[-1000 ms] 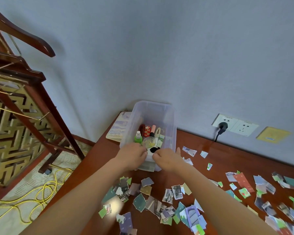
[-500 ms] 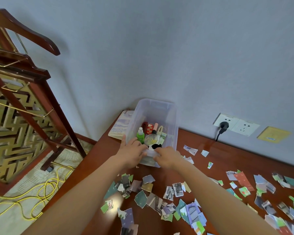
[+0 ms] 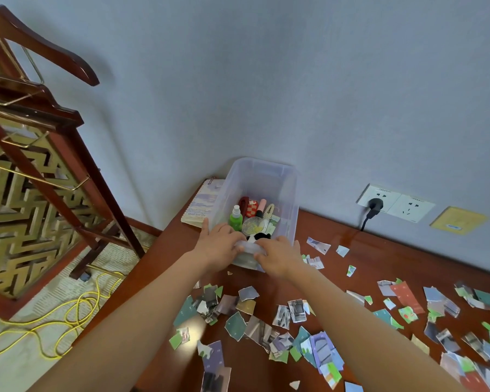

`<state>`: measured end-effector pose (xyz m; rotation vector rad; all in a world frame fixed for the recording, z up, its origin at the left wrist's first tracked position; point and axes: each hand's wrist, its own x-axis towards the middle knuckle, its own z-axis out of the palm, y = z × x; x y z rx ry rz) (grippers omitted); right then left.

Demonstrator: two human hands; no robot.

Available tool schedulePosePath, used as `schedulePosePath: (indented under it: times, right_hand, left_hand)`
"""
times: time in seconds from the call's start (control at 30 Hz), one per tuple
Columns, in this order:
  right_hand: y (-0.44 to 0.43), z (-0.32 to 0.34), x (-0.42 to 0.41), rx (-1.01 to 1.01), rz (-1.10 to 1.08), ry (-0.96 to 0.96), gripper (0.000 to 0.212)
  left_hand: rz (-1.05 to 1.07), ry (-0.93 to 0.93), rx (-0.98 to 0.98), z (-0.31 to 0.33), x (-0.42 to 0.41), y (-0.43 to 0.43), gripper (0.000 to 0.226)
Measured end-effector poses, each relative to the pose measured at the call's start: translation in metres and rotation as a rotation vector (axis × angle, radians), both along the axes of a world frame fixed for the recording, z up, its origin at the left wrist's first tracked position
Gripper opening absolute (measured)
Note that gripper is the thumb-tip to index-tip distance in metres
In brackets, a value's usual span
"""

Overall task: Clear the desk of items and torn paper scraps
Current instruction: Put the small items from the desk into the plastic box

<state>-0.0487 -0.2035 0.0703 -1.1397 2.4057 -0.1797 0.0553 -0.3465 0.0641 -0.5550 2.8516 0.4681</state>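
Observation:
A clear plastic bin [image 3: 287, 193] stands on the brown wooden desk [image 3: 379, 256] near the wall. Inside it lie a green bottle [image 3: 235, 220], a red item, a pink tube, a pearl clip and a round clear lid. My left hand [image 3: 219, 246] and my right hand [image 3: 277, 254] both grip the bin's near rim, thumbs spread at the sides. Many torn paper scraps [image 3: 266, 329] litter the desk in front of the bin and off to the right [image 3: 441, 309].
A spiral notebook [image 3: 200, 203] lies left of the bin at the desk's corner. A wall socket with a black plug [image 3: 375, 205] and cable sits right of the bin. A wooden rack [image 3: 40, 165] and a yellow cable [image 3: 68, 315] occupy the floor at left.
Both hands have pushed the bin a little farther back toward the wall. Their hold on the near rim stays the same, with the left thumb now spread along the bin's side.

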Motion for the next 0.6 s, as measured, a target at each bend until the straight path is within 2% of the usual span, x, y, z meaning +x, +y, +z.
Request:
schedulePosePath:
  times: [0.1, 0.2, 0.33, 0.4, 0.43, 0.6]
  right_hand:
    - [0.009, -0.010, 0.009, -0.243, -0.066, -0.012, 0.042]
    - [0.024, -0.018, 0.026, -0.556, -0.145, -0.033, 0.042]
    - [0.046, -0.027, 0.054, -0.795, -0.216, 0.125, 0.033]
    - [0.054, -0.033, 0.066, -0.820, -0.231, 0.175, 0.027]
    - [0.057, -0.035, 0.072, -0.803, -0.234, 0.142, 0.024]
    - [0.071, -0.060, 0.105, -0.508, -0.172, -0.195, 0.022]
  left_hand:
    - [0.116, 0.213, 0.022, -0.007, 0.010, 0.008, 0.030]
    - [0.142, 0.423, 0.092, -0.013, 0.025, 0.020, 0.035]
    - [0.165, 0.572, 0.216, -0.016, 0.053, 0.038, 0.036]
    - [0.217, 0.610, 0.246, -0.019, 0.068, 0.044, 0.035]
    - [0.254, 0.605, 0.265, -0.021, 0.075, 0.047, 0.035]
    - [0.395, 0.440, 0.442, -0.037, 0.109, 0.068, 0.031]
